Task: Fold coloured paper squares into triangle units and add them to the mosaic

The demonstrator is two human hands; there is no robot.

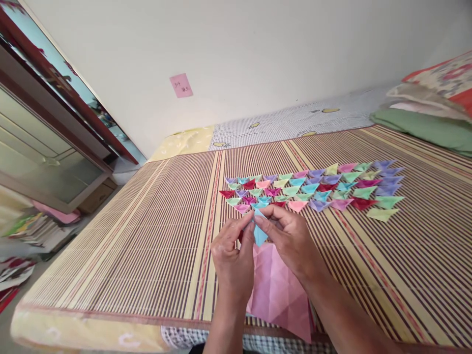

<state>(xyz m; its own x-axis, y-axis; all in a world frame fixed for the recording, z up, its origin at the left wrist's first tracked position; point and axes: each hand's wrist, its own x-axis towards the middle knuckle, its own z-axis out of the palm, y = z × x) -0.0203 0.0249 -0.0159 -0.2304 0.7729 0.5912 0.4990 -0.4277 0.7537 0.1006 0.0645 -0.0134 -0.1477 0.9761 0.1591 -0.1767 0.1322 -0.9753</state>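
A small light-blue folded paper (261,235) is held upright between both hands. My left hand (233,250) pinches its left side with thumb and fingers, and my right hand (291,238) pinches its upper right side. Beneath my wrists lies a creased pink paper sheet (276,290) on the striped mat (165,246). Just beyond my fingers, several small folded paper boats, such as a dark red one (364,203) and a pale yellow one (382,214), stand in rows.
Against the white wall runs a checked cloth (273,130). Folded green bedding (420,128) and a floral pillow (450,78) are at the far right. A pink note (181,85) is on the wall. Books (35,228) lie low on the left, beside a door (40,147).
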